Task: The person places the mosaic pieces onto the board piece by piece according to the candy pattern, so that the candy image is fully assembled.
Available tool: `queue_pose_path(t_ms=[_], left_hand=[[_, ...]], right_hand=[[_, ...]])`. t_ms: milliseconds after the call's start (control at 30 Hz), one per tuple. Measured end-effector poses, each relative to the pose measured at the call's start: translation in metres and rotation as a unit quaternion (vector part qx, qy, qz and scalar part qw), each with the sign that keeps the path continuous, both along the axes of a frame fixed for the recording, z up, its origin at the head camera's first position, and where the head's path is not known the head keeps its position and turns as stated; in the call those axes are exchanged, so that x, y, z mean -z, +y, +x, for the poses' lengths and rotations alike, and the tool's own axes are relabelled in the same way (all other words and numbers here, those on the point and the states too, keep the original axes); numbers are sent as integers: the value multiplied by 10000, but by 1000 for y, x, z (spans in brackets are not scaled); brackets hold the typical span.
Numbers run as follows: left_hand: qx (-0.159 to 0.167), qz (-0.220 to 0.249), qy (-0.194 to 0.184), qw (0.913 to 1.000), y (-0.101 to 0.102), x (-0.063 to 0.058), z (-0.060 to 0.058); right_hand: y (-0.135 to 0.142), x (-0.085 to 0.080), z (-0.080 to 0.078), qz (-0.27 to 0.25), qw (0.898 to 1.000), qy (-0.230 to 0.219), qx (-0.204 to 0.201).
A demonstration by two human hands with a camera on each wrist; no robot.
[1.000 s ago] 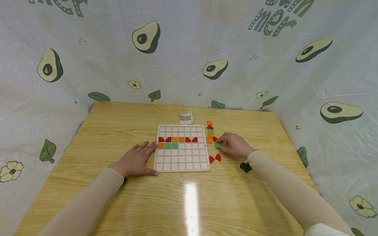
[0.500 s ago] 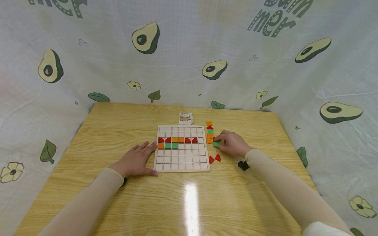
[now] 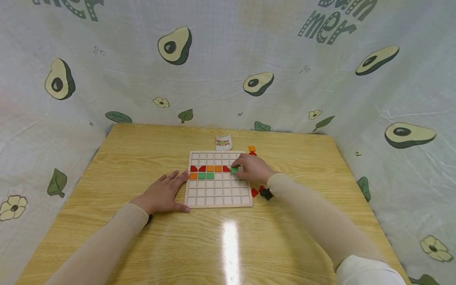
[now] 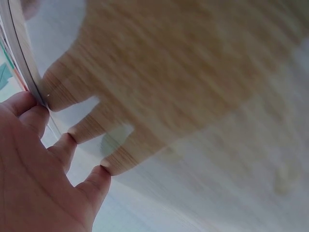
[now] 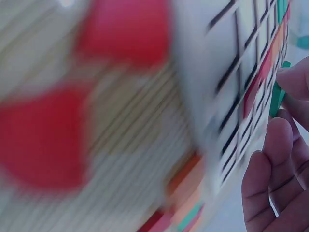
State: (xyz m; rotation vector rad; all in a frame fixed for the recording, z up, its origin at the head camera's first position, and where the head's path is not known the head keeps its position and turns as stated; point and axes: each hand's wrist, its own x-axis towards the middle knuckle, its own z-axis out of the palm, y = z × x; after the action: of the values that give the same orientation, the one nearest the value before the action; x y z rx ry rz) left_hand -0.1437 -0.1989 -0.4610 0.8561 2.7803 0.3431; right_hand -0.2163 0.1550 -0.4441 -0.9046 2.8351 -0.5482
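Observation:
A wooden grid board (image 3: 219, 201) lies on the table. Its upper filled row shows red quarter-circle tiles (image 3: 202, 169) and orange square tiles (image 3: 214, 168); below them sit an orange tile (image 3: 193, 176) and two green tiles (image 3: 206, 175). My right hand (image 3: 255, 169) pinches a green square tile (image 3: 234, 170) between thumb and fingers, over the right part of the board. In the right wrist view the green tile (image 5: 277, 96) is tilted above the grid. My left hand (image 3: 162, 194) lies spread on the table, fingertips and thumb at the board's left edge.
A small printed pattern card (image 3: 223, 142) lies behind the board. Right of the board are an orange tile (image 3: 252, 149), a red tile (image 3: 252, 153) and more red quarter-circles (image 3: 254, 192), some covered by the right arm. A patterned cloth (image 3: 213, 79) hangs behind the table.
My right hand has carried the green tile left from the loose tiles beside the board to above the grid. My left hand stays at the board's left edge.

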Motion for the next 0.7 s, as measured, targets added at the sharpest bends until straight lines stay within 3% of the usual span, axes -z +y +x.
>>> queue_pose_path(t_ms=[300,700], left_hand=[[-19,-79,-20,10000,-1,1,-1],[-7,-123,-72,9999,-1,2,-1]], right_hand=[[-48,12,1,119,9991,71,-396],[-56,18,6,188,9992,212,-297]])
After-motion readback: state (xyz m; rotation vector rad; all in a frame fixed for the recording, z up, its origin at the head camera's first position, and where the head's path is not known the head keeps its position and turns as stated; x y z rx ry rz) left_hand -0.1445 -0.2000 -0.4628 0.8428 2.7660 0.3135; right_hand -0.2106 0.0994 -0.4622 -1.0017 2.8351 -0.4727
